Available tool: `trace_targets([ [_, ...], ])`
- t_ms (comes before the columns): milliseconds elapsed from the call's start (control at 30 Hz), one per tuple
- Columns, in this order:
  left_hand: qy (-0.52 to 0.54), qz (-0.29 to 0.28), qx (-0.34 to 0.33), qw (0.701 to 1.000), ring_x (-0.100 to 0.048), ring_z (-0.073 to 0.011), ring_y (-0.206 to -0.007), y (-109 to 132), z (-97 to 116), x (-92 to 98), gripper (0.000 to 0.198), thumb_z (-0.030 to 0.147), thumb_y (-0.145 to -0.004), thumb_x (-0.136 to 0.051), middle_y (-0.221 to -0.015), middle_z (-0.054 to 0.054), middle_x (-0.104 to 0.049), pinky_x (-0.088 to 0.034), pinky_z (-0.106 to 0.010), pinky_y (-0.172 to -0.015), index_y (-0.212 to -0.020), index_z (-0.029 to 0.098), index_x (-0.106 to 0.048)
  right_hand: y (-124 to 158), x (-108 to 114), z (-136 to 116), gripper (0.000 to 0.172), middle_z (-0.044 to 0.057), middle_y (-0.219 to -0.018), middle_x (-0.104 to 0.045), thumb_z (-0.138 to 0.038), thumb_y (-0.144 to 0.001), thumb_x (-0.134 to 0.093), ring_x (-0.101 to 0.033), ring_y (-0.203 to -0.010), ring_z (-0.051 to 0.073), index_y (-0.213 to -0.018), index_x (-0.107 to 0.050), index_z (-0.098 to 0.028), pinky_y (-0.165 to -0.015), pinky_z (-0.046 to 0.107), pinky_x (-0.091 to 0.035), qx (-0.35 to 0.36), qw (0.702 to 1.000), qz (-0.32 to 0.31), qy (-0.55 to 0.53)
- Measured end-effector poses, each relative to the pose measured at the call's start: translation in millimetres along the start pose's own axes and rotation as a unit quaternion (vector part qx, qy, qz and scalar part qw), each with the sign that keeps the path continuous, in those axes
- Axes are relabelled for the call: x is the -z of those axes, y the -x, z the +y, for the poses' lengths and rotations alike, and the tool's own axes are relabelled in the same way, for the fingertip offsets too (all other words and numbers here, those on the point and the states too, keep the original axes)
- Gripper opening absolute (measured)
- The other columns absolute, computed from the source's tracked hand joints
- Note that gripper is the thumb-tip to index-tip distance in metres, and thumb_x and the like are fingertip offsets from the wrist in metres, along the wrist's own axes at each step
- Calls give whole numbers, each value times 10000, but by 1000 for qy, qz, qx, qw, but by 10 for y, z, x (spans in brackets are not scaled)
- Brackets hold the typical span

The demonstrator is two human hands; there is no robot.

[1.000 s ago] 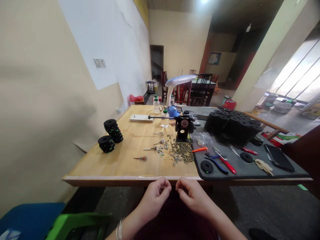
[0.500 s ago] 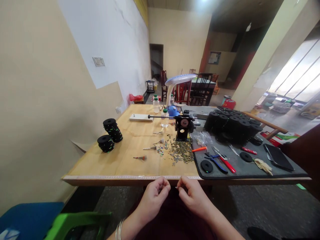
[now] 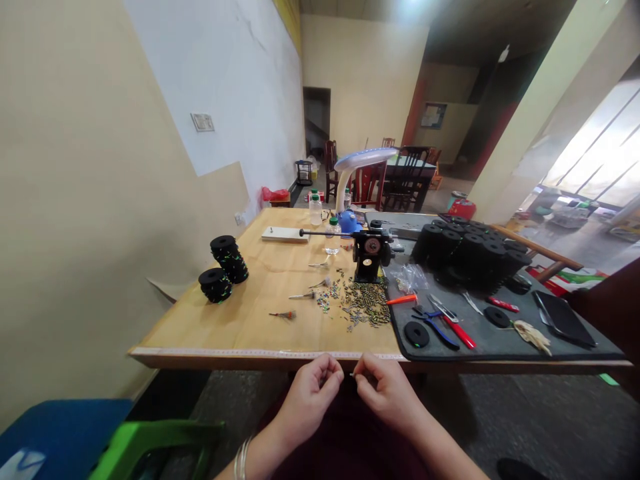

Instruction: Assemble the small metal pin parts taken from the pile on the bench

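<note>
My left hand (image 3: pixel 311 392) and my right hand (image 3: pixel 384 389) are held close together just below the front edge of the wooden table (image 3: pixel 240 327). Both have their fingers curled into a pinch. A tiny thin piece shows between the fingertips, too small to name. On the table beyond them lies a scatter of small metal pieces (image 3: pixel 363 303) in front of a black hand-crank winder (image 3: pixel 369 257).
Two stacks of black spools (image 3: pixel 223 268) stand at the table's left. A dark mat (image 3: pixel 500 330) at the right holds pliers (image 3: pixel 440 323), a flat black disc (image 3: pixel 416 334), a phone (image 3: pixel 563 319) and many black spools (image 3: pixel 470 250). A desk lamp (image 3: pixel 357 167) and bottles stand behind.
My hands stay pinched together at the table edge, the fingers shifting only slightly. The view has drifted a little.
</note>
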State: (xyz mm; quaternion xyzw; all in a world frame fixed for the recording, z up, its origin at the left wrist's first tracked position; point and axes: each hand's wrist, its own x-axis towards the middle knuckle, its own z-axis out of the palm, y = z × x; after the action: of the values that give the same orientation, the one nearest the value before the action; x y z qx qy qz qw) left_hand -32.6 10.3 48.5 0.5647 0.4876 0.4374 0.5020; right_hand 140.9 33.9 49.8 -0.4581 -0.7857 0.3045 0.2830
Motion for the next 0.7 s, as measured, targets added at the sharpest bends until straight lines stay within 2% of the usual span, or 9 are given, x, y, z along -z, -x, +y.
trace_targets([
  [267, 9, 6, -3, 1000, -422, -131, -635, 7, 5, -13, 227, 361, -813, -549, -654, 17, -473, -362, -218, -609, -693, 172, -508, -5, 56, -35, 133, -4, -648, -613, -147, -796, -501, -529, -603, 134, -759, -623, -183, -596, 224, -380, 15, 999, -22, -31],
  [367, 22, 12, -1, 1000, -423, -130, -641, 0, -7, -1, 243, 379, -814, -556, -657, 19, -472, -372, -222, -622, -700, 169, -512, 12, 92, -26, 106, -25, -622, -555, -121, -769, -499, -486, -572, 127, -795, -575, -190, -561, 219, -358, 11, 999, -15, -36],
  [500, 36, 15, 4, 999, -433, -130, -646, -7, -19, 19, 274, 414, -810, -571, -659, 21, -478, -385, -225, -632, -713, 162, -525, 37, 127, -24, 162, -61, -576, -458, -53, -697, -472, -409, -531, 113, -747, -494, -205, -517, 209, -311, -2, 999, -22, -25],
  [700, 40, 25, 4, 999, -448, -141, -657, -7, 25, 27, 319, 472, -786, -590, -664, 12, -492, -392, -229, -648, -702, 170, -532, 31, 166, -74, 104, -28, -638, -537, -127, -805, -468, -479, -593, 130, -748, -510, -202, -568, 223, -348, 6, 1000, -27, -11],
])
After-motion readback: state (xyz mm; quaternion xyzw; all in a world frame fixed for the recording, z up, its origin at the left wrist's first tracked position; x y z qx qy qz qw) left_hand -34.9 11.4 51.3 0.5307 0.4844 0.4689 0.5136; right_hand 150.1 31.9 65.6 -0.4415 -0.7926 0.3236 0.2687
